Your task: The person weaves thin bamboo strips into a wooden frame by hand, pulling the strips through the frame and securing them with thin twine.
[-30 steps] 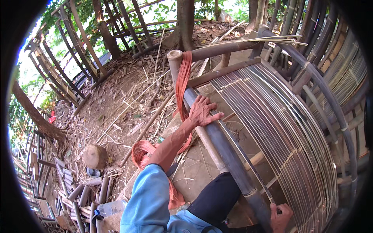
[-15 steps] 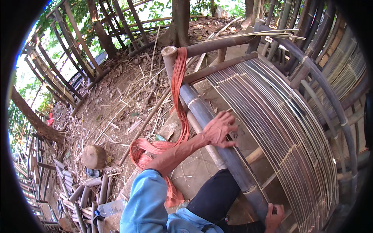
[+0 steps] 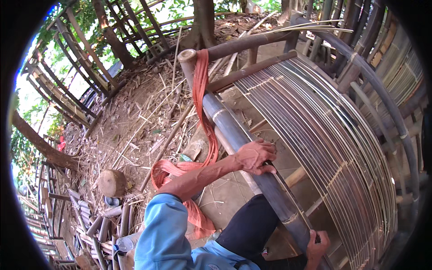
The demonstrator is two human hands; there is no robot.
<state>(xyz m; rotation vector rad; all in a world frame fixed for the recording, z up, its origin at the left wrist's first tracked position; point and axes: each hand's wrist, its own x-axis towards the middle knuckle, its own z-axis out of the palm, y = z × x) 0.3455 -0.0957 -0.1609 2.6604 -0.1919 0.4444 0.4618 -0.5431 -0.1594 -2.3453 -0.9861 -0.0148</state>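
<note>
A thin bamboo strip (image 3: 294, 200) is gripped lengthwise along the pole (image 3: 252, 153), left hand (image 3: 255, 156) up top, right hand (image 3: 317, 243) clenched at its near end.

Smooth grey bamboo pole (image 3: 234, 135), thin glossy bamboo slats (image 3: 333, 148), orange cloth strap (image 3: 202, 103)

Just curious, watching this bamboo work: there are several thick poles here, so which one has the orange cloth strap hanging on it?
The thick grey bamboo pole under the left hand. The orange strap drapes from its top end; the other poles carry no cloth.
</note>
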